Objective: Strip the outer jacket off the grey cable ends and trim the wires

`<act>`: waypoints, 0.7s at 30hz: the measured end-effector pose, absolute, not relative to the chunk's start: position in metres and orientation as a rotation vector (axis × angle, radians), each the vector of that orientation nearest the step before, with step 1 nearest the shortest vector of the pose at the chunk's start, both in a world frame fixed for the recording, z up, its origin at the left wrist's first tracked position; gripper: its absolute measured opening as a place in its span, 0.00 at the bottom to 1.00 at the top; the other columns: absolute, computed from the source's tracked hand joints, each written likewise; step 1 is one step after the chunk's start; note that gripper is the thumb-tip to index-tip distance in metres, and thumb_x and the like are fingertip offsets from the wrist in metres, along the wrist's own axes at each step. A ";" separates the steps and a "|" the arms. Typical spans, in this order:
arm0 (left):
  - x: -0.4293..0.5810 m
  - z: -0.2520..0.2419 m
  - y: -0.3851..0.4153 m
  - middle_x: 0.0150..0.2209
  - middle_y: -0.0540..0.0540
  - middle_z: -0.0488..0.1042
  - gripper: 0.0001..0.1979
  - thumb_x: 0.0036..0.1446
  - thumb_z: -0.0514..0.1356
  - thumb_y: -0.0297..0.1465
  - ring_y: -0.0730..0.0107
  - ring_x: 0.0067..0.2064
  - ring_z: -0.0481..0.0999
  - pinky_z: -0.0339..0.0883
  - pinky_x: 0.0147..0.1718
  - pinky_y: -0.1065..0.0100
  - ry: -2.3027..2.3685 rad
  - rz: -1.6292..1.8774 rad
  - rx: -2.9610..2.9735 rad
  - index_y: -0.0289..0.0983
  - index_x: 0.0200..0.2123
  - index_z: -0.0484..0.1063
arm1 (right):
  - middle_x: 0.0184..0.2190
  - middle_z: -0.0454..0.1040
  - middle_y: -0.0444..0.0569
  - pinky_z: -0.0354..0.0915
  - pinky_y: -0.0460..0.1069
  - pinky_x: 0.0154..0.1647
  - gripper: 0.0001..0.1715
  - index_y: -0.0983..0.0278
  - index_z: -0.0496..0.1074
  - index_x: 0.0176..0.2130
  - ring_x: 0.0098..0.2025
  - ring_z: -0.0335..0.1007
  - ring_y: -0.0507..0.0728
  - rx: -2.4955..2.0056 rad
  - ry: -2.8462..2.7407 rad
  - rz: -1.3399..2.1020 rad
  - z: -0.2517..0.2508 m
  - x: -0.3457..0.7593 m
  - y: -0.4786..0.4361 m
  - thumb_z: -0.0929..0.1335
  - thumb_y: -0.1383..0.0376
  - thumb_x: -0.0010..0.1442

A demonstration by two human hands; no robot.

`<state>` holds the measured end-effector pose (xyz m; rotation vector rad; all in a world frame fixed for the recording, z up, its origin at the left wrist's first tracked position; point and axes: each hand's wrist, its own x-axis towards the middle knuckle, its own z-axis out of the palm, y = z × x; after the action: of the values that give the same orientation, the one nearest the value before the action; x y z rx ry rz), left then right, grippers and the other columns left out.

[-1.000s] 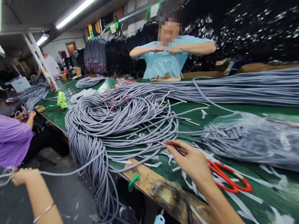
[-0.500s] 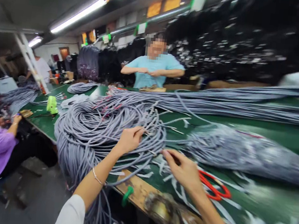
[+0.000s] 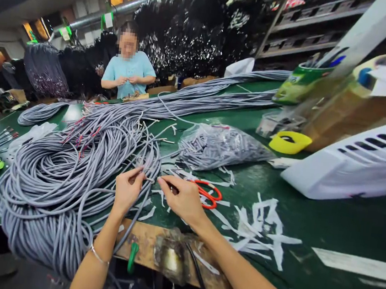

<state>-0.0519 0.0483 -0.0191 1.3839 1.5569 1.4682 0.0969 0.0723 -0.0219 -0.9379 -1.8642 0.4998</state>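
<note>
Near the front edge of the bench, my left hand (image 3: pixel 128 190) is closed in a pinch on the end of a grey cable (image 3: pixel 149 180). Facing it, my right hand (image 3: pixel 183 199) has thumb and forefinger pressed together close to that cable's pale tip; what lies between them is too small to make out. A big coil of grey cables (image 3: pixel 56 167) spreads to the left of my hands, its lower loops hanging over the bench edge. Red-handled scissors (image 3: pixel 213 196) lie just beyond my right hand, partly hidden by it.
A clear bag of short grey pieces (image 3: pixel 223 147) lies behind my hands. White strips (image 3: pixel 256 229) litter the green bench (image 3: pixel 308 225). A white plastic housing (image 3: pixel 353 157) and a yellow tape roll (image 3: pixel 290 142) stand right. A co-worker (image 3: pixel 130 71) sits opposite.
The view has swung right, bringing the white housing and tape into sight. My hands have come closer together, meeting at the cable end.
</note>
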 end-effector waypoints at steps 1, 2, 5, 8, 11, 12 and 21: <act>-0.049 -0.018 0.048 0.23 0.47 0.74 0.16 0.50 0.57 0.33 0.77 0.18 0.63 0.61 0.20 0.73 1.548 1.473 1.385 0.29 0.39 0.75 | 0.20 0.74 0.47 0.58 0.46 0.22 0.16 0.63 0.73 0.26 0.18 0.63 0.51 -0.935 -1.871 0.528 -0.022 0.096 0.071 0.60 0.61 0.57; -0.047 -0.017 0.047 0.24 0.46 0.75 0.16 0.49 0.57 0.32 0.77 0.18 0.64 0.61 0.20 0.73 1.530 1.468 1.390 0.30 0.39 0.75 | 0.20 0.73 0.46 0.58 0.46 0.21 0.17 0.63 0.73 0.26 0.18 0.63 0.51 -0.935 -1.875 0.557 -0.022 0.096 0.071 0.60 0.61 0.57; -0.042 -0.016 0.045 0.26 0.47 0.76 0.16 0.49 0.57 0.31 0.77 0.20 0.67 0.62 0.20 0.75 1.462 1.416 1.404 0.32 0.42 0.74 | 0.17 0.72 0.45 0.57 0.45 0.19 0.17 0.63 0.74 0.27 0.16 0.62 0.51 -0.959 -1.872 0.636 -0.022 0.094 0.070 0.60 0.60 0.57; -0.040 -0.017 0.044 0.26 0.47 0.76 0.17 0.50 0.57 0.31 0.77 0.22 0.69 0.63 0.21 0.75 1.429 1.369 1.399 0.33 0.43 0.73 | 0.16 0.70 0.45 0.56 0.45 0.18 0.18 0.63 0.74 0.26 0.15 0.61 0.50 -0.993 -1.851 0.677 -0.023 0.094 0.069 0.60 0.60 0.57; -0.039 -0.019 0.045 0.28 0.46 0.76 0.16 0.49 0.58 0.31 0.74 0.24 0.71 0.65 0.22 0.75 1.436 1.363 1.393 0.32 0.43 0.73 | 0.14 0.69 0.44 0.56 0.44 0.17 0.18 0.64 0.74 0.26 0.14 0.60 0.50 -1.002 -1.828 0.696 -0.023 0.094 0.069 0.60 0.60 0.56; -0.039 -0.019 0.045 0.28 0.45 0.76 0.16 0.50 0.57 0.31 0.73 0.25 0.72 0.65 0.23 0.75 1.444 1.364 1.395 0.32 0.42 0.74 | 0.14 0.68 0.44 0.56 0.44 0.17 0.18 0.64 0.74 0.26 0.14 0.60 0.50 -1.006 -1.824 0.696 -0.023 0.094 0.069 0.60 0.60 0.56; -0.039 -0.020 0.045 0.35 0.43 0.78 0.14 0.50 0.57 0.30 0.65 0.35 0.76 0.71 0.28 0.71 1.523 1.363 1.462 0.34 0.41 0.75 | 0.12 0.65 0.43 0.55 0.45 0.17 0.18 0.63 0.73 0.25 0.13 0.57 0.49 -1.014 -1.816 0.712 -0.023 0.094 0.068 0.60 0.59 0.56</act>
<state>-0.0391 0.0446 -0.0196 1.4623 1.5227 1.3627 0.0936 0.0677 -0.0232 -1.0144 -1.8159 0.7124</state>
